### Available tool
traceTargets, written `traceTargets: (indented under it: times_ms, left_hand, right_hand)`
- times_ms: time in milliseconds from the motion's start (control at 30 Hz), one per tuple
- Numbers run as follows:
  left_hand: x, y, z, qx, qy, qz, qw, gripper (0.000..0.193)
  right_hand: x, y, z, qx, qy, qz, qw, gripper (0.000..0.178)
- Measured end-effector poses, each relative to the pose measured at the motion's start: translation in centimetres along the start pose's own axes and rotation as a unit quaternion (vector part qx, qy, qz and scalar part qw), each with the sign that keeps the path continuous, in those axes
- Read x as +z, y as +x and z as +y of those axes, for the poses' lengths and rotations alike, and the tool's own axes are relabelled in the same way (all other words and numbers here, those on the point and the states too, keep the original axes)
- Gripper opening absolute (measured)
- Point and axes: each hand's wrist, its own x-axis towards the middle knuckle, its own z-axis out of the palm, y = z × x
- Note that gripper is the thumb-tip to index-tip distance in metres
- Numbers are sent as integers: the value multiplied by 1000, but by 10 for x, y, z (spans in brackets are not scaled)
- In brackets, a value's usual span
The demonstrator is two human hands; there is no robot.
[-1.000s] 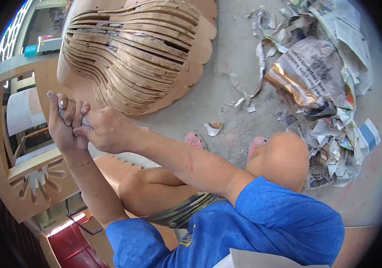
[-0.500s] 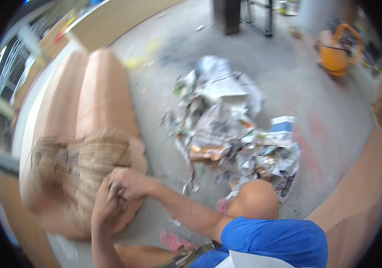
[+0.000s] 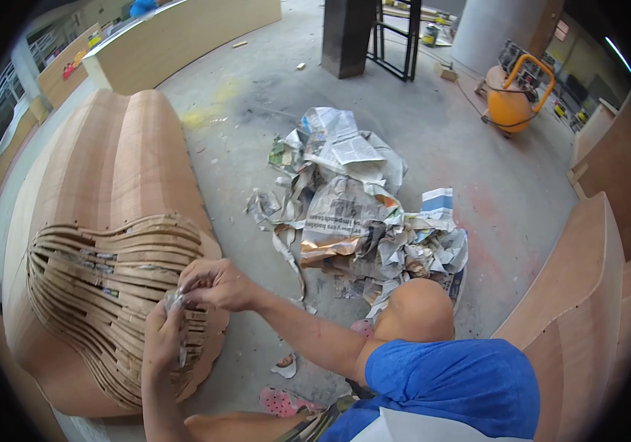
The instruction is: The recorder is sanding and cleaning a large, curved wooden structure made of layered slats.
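My left hand (image 3: 159, 340) is closed on a small crumpled strip of greyish paper (image 3: 173, 301), part of which shows above the thumb. The fingers of my right hand (image 3: 216, 286) pinch the same paper from the right. Both hands hover over the near right side of a large curved wooden form (image 3: 150, 155). Its near end carries a ribbed section of bent slats (image 3: 102, 280) with gaps between them, and bits of paper show in some gaps. To the right, a heap of torn newspaper (image 3: 337, 221) lies on the floor.
My bent knee (image 3: 422, 313) is beside the heap. Curved wooden panels (image 3: 573, 295) stand at the right. Farther off are an orange air compressor (image 3: 511, 107), a dark post (image 3: 346, 37) and a long wooden panel (image 3: 183, 37). Paper scraps (image 3: 284, 366) lie on the concrete floor.
The view has shifted and become sharper, so the surroundings sit farther left. My fingers have parted slightly, and the paper between my hands now shows.
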Motion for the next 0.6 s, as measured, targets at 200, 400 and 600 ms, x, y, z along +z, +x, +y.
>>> traceTargets:
  times_ms: [200, 400, 600]
  left_hand:
    - [-10, -19, -8, -41, -197, 127, 971, 26]
    - [3, 7, -29, 71, -192, 200, 958, 23]
    - [13, 14, -20, -4, -250, 308, 918, 37]
  right_hand:
    - [32, -5, 15, -17, -259, -7, 966, 9]
    - [57, -25, 34, -127, -344, 39, 929, 38]
    - [49, -25, 35, -31, -234, -83, 968, 49]
